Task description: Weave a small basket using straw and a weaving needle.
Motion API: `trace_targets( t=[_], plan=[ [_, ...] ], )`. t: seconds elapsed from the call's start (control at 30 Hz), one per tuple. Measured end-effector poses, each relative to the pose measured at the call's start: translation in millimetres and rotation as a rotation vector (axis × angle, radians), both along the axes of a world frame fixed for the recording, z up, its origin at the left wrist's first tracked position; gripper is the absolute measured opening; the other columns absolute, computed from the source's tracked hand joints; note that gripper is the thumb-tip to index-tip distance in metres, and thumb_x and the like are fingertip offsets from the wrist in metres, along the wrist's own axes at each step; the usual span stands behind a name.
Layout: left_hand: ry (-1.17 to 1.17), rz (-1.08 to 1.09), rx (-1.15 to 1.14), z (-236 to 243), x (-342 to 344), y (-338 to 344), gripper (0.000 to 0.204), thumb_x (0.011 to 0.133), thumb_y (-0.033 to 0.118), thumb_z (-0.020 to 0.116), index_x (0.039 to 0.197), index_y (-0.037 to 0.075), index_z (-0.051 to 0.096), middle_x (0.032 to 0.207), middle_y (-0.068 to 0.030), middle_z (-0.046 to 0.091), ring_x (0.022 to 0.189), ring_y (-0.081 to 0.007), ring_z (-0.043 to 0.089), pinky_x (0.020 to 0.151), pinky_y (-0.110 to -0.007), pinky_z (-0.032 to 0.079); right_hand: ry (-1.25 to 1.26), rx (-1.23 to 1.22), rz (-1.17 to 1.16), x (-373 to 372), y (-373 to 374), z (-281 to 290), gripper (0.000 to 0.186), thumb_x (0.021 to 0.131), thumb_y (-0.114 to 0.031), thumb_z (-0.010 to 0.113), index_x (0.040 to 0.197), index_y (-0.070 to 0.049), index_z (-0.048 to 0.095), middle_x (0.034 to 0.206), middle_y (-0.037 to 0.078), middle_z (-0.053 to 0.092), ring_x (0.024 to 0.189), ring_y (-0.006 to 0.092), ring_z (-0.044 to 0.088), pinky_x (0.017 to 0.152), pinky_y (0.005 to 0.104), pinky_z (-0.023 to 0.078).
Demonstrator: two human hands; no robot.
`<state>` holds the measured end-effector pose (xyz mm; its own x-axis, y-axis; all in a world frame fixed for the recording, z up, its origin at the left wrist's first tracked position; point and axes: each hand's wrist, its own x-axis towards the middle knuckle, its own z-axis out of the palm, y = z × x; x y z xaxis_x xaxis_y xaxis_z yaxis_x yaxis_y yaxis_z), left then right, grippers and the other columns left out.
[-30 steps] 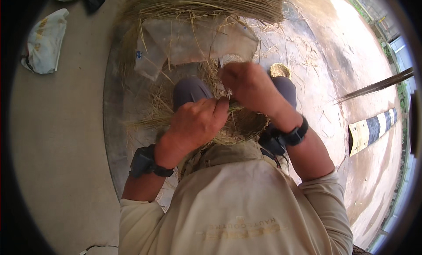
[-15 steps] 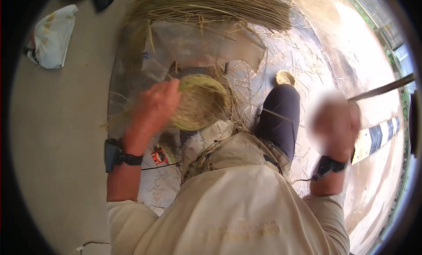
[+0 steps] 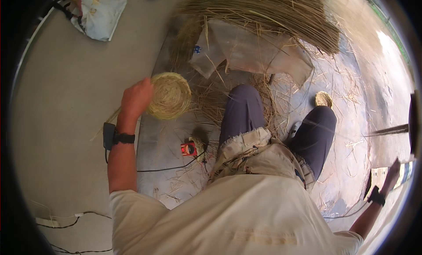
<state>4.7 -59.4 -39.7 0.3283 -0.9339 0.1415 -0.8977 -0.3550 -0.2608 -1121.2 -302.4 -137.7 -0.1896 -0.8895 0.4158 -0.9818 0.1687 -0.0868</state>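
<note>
My left hand (image 3: 137, 98) is closed on the rim of a round, shallow straw basket (image 3: 169, 96), holding it out to the left of my knees with its hollow inside facing up. Loose straw ends trail below that wrist. Far to the right, my right hand (image 3: 391, 175) is stretched out beside a striped block (image 3: 405, 172); it looks small and dark there, and its fingers cannot be made out. A smaller woven straw piece (image 3: 324, 99) lies on the ground sheet just beyond my right knee.
A large bundle of straw stalks (image 3: 263, 13) lies at the back, with a translucent plastic sheet (image 3: 259, 52) in front. A red packet (image 3: 188, 149) sits left of my lap near a black cable (image 3: 169, 169). A white bag (image 3: 102, 13) rests far left. A pole (image 3: 389, 130) juts in from the right.
The basket has gone left with my left hand, away from my lap. My right hand has swung out and down to the far right. My view has shifted, too.
</note>
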Motion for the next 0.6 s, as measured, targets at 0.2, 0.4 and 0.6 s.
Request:
trace_targets(
  t=[0.2,0.4,0.6],
  plan=[
    [0.104,-0.129,0.003,-7,-39,-5,0.018,0.101,0.023,0.059,0.104,0.005,0.058,0.097,-0.0207,0.072,0.087,-0.0434,0.070,0.074,-0.054,0.056,0.039,0.206,-0.003,-17,12,-21,0.050,0.108,-0.033,0.044,0.143,-0.003,0.063,0.145,0.019,0.064,0.137,0.0339,0.058,0.116,0.0391,0.042],
    [0.403,-0.533,-0.060,1,-167,-58,0.029,0.097,0.019,0.066,0.121,0.005,0.061,0.094,-0.0206,0.073,0.085,-0.0429,0.071,0.071,-0.052,0.057,-0.711,0.153,0.716,407,30,40,0.033,0.105,-0.007,0.054,0.132,0.005,0.067,0.127,0.018,0.073,0.119,0.0246,0.067,0.106,0.0366,0.049],
    [0.644,-0.689,0.057,-1,-259,-80,0.052,0.092,0.013,0.069,0.143,0.007,0.058,0.094,-0.0197,0.073,0.083,-0.0402,0.073,0.069,-0.048,0.059,-0.998,0.495,1.362,621,47,54,0.049,0.108,-0.036,0.059,0.140,0.002,0.060,0.128,0.021,0.069,0.117,0.0289,0.066,0.099,0.0358,0.051]
  ],
)
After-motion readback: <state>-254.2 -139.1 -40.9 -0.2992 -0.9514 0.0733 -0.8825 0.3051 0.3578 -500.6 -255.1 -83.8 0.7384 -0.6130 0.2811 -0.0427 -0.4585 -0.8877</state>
